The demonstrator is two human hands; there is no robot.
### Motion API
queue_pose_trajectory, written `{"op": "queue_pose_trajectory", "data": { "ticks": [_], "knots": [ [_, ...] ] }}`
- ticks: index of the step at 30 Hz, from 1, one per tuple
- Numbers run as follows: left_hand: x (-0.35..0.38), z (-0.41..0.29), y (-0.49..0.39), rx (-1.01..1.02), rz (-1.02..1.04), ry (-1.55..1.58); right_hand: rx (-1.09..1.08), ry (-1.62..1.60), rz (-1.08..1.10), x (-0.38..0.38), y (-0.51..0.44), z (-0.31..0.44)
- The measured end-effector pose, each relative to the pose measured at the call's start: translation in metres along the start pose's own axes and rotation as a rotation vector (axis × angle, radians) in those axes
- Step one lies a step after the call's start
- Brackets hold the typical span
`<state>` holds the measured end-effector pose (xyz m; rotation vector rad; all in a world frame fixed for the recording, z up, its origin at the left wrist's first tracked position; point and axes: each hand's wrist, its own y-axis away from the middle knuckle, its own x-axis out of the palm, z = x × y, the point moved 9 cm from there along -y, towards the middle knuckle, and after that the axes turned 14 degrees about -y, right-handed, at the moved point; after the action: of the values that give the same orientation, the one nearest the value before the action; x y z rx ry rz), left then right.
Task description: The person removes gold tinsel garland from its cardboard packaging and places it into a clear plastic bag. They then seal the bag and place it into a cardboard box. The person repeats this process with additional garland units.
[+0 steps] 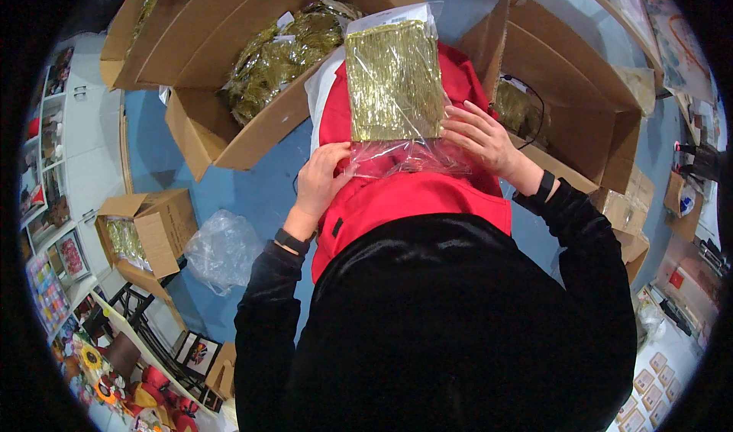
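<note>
A clear plastic bag [395, 83] with gold tinsel fringe and a white header card inside lies flat on the red cloth [458, 197] over my lap. The card end points away from me, and the loose, crinkled end of the bag is nearest me. My left hand [325, 174] is at the bag's lower left corner, thumb and fingers on the film; whether they pinch it is not clear. My right hand [478, 137] rests with spread fingers against the bag's right edge. Each wrist wears a dark band.
A large open cardboard box [252, 146] with heaped gold tinsel stands at upper left. Another open carton [578, 140] with tinsel packs and a black cord is at right. A smaller carton [166, 231] and a crumpled plastic bag [222, 251] are on the blue floor at left.
</note>
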<state>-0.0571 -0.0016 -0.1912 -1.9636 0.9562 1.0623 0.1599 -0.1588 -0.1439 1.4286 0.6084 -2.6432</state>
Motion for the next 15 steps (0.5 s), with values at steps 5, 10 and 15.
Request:
{"op": "queue_pose_trajectory", "data": {
  "ticks": [5, 10, 15],
  "knots": [
    [-0.001, -0.005, -0.005, 0.077, -0.058, -0.046, -0.064, -0.069, -0.038, -0.008, -0.01, 0.005],
    [-0.039, 0.004, -0.03, -0.063, -0.237, 0.169, 0.062, -0.239, -0.383, -0.063, -0.039, 0.005],
    [-0.119, -0.002, -0.088, -0.071, -0.471, 0.445, 0.139, -0.41, -0.627, -0.151, -0.082, -0.012]
  ]
}}
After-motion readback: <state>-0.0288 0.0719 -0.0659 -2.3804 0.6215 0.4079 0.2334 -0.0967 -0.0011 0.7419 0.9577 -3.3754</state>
